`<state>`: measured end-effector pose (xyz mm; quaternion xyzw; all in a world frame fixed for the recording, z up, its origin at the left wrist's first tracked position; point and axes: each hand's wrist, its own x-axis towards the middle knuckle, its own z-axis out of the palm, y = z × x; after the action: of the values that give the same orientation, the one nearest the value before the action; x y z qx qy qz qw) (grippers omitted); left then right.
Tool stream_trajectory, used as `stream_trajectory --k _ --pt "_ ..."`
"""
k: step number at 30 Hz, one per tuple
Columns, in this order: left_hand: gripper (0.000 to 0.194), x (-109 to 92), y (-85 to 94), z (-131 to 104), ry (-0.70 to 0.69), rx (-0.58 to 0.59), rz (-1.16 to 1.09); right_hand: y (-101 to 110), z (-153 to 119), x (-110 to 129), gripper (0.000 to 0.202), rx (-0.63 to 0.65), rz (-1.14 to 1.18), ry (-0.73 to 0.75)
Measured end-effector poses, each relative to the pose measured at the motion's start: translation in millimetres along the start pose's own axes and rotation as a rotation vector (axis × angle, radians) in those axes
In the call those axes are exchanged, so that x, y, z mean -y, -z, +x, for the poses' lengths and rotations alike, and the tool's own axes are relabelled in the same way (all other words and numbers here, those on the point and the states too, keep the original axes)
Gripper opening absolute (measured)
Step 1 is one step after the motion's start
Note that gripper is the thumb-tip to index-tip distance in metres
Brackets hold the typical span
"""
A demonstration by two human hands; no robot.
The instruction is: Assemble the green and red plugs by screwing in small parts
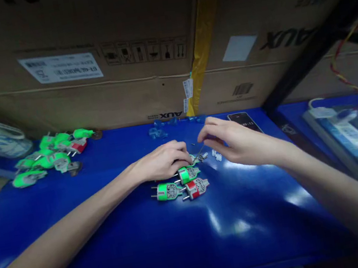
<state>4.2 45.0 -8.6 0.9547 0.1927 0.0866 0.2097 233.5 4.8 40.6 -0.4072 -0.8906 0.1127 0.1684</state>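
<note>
My left hand is closed, palm down, over an opened plug half, its fingers pressing it to the blue table. My right hand is pinched shut above and to the right. From its fingertips a thin metal shaft slants down to the plug half; its handle end is hidden in the hand. Just below my left fingers lie a green plug half, another green one and a red one, inner sides up, pins pointing left. Small white plastic pieces and metal bits lie between the hands.
Several green plugs and a red one are heaped at the left. Crumpled blue translucent pieces lie at the back, before large cardboard boxes. A phone lies behind my right hand. A black post rises at right.
</note>
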Motion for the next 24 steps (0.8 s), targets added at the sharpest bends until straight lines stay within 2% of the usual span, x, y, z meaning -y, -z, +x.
stream_trajectory --k 2,4,7,12,17,19,21,24 --pt "0.022 0 0.4 0 -0.003 -0.006 -0.002 6 7 -3 0.018 0.037 0.062 0.155" --pt "0.023 0 0.0 0 -0.005 -0.006 0.001 11 16 -5 0.019 0.089 0.078 0.234" --pt "0.023 1 -1.5 -1 -0.002 -0.013 0.023 13 24 -7 0.018 0.109 0.073 0.242" --pt "0.024 2 -2.5 -1 -0.002 -0.005 0.027 8 21 -7 0.015 0.013 0.055 0.067" --pt "0.023 1 -1.6 1 0.013 -0.007 0.010 1 10 2 0.014 -0.064 0.040 -0.269" --pt "0.023 1 -1.3 1 0.020 -0.010 0.008 -1 6 5 0.014 -0.071 0.013 -0.337" --pt "0.023 2 -1.1 1 0.010 -0.002 0.008 -1 4 4 0.015 -0.072 -0.009 -0.274" --pt "0.023 2 -0.7 0 -0.007 0.000 0.002 4 6 1 0.020 -0.001 0.046 0.006"
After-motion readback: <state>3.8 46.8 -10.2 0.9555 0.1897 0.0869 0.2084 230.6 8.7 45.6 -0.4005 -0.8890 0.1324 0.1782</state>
